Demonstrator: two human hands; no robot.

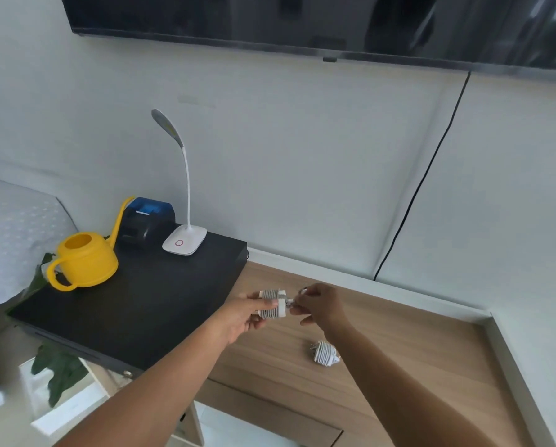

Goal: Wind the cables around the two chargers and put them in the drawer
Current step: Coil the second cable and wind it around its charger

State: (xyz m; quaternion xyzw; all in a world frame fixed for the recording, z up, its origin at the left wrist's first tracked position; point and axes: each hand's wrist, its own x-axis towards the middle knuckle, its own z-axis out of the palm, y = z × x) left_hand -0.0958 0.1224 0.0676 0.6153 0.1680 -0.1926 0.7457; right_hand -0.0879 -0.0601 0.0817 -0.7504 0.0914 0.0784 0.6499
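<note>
My left hand [249, 312] grips a white charger [275, 304] with its cable wound tightly around it, held above the wooden desk [399, 333]. My right hand [318, 303] pinches the cable's free end [297, 301] right beside the charger. A second white charger [324, 353], also wrapped in its cable, lies on the desk below my right wrist. A drawer front [267, 411] shows under the desk's near edge; it looks closed.
A black box [135, 304] sits left of the desk, carrying a yellow watering can [85, 261], a small black and blue printer [147, 221] and a white desk lamp [185, 241]. A black cable [421, 185] runs down the wall. Green leaves [57, 369] hang at lower left.
</note>
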